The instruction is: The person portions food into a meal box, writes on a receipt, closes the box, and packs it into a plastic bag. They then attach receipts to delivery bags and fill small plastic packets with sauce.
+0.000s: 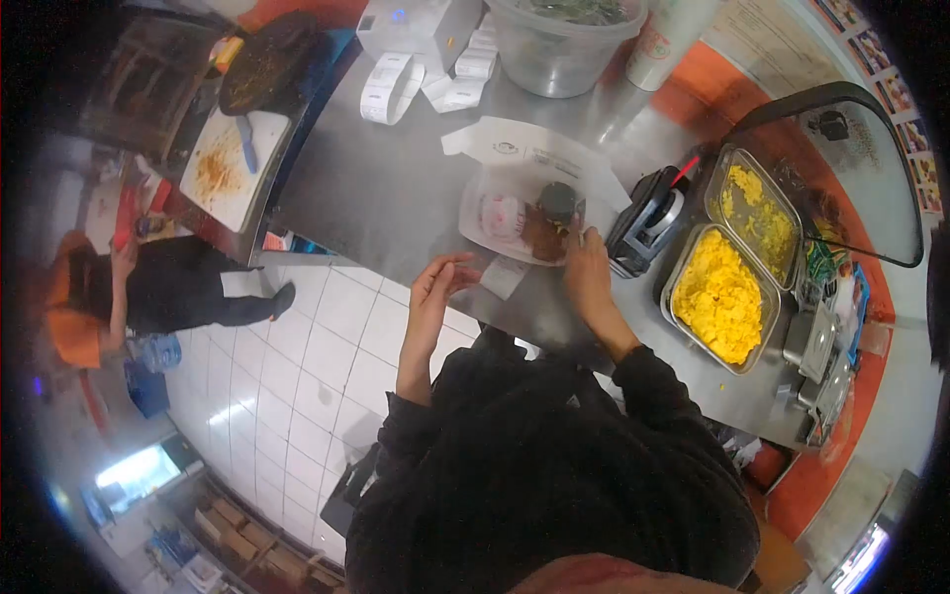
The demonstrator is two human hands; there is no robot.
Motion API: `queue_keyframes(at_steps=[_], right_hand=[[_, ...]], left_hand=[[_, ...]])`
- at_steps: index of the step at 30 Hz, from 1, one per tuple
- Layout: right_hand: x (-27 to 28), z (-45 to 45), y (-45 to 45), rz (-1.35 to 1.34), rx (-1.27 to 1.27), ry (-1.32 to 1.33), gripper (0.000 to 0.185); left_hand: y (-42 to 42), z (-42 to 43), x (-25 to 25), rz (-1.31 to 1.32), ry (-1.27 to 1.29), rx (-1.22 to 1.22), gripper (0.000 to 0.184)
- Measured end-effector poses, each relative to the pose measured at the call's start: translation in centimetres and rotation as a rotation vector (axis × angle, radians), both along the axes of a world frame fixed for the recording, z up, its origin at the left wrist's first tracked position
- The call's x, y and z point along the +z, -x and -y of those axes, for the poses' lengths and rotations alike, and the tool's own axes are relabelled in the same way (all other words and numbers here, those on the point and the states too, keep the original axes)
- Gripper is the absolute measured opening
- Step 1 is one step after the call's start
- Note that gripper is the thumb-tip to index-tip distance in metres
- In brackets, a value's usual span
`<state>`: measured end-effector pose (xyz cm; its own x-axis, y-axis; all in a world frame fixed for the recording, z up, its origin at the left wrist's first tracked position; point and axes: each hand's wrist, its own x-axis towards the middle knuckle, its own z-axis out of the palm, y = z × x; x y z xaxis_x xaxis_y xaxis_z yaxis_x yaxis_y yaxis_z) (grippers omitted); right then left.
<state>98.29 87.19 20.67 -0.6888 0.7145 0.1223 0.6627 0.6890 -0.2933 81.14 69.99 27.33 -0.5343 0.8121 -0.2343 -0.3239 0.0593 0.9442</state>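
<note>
An open white takeaway box (485, 238) sits on the steel counter in front of me. Inside it lie a round pink-and-white printed packet (502, 216), brown food (542, 236) and a dark round item (558, 200). My right hand (588, 267) is at the box's right edge, its fingers closed on a thin utensil that reaches up beside the dark item. My left hand (437, 284) is raised left of the box, fingers partly curled and apart, with nothing visible in it. Between my hands, a small clear packet (504, 277) rests at the counter's edge.
Right are a black tape dispenser (643, 223) and trays of yellow food (720, 297). Behind stand a plastic tub (560, 49) and a label printer (421, 30). A cutting board (236, 168) with a blue-handled knife lies left, near another person (178, 282).
</note>
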Motion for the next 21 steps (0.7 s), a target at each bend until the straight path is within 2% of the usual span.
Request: queue_keyframes(at_steps=[4, 7, 9, 11, 12, 13, 14, 15, 17, 18, 20, 21], right_hand=[[1.6, 0.2, 0.1, -0.011, -0.004, -0.029, 0.071], [5.5, 0.0, -0.4, -0.091, -0.016, 0.079, 0.067], [8.1, 0.1, -1.7, -0.357, -0.125, 0.149, 0.058], [9.3, -1.5, -4.3, -0.43, -0.223, -0.069, 0.049], [9.8, -2.7, -5.7, -0.458, -0.35, -0.117, 0.047], [10.6, -4.6, -7.2, -0.54, -0.352, -0.253, 0.045], [11.9, -5.8, -9.0, -0.527, -0.475, -0.142, 0.044], [11.3, -8.1, -11.3, -0.419, -0.51, -0.318, 0.043], [7.4, -13.1, -17.5, -0.297, -0.656, -0.264, 0.038], [5.7, -15.4, -20.3, -0.13, -0.681, -0.227, 0.035], [3.3, -19.5, -24.5, 0.164, -0.691, -0.064, 0.032], [2.4, -20.7, -26.2, 0.29, -0.67, 0.059, 0.032]], left_hand=[[3.7, 0.2, -1.1, 0.048, -0.012, -0.056, 0.031], [5.6, -0.8, -1.3, 0.022, 0.037, -0.074, 0.03], [6.7, -1.6, -1.1, -0.02, 0.041, -0.122, 0.029], [7.7, -2.5, -1.3, -0.049, 0.045, -0.148, 0.029], [7.9, -3.1, -1.4, -0.077, 0.051, -0.15, 0.029], [7.7, -3.9, -0.9, -0.071, 0.07, -0.114, 0.022], [7.4, -4.6, -0.2, -0.073, 0.06, -0.149, 0.022], [6.9, -5.2, 0.7, -0.162, 0.009, -0.155, 0.017], [5.5, -6.9, 3.1, -0.328, -0.039, -0.208, 0.007], [4.8, -8.2, 4.1, -0.328, -0.058, -0.248, 0.007], [2.7, -10.4, 6.3, -0.433, -0.265, -0.381, 0.006], [1.0, -11.7, 7.9, -0.452, -0.233, -0.393, 0.006]])
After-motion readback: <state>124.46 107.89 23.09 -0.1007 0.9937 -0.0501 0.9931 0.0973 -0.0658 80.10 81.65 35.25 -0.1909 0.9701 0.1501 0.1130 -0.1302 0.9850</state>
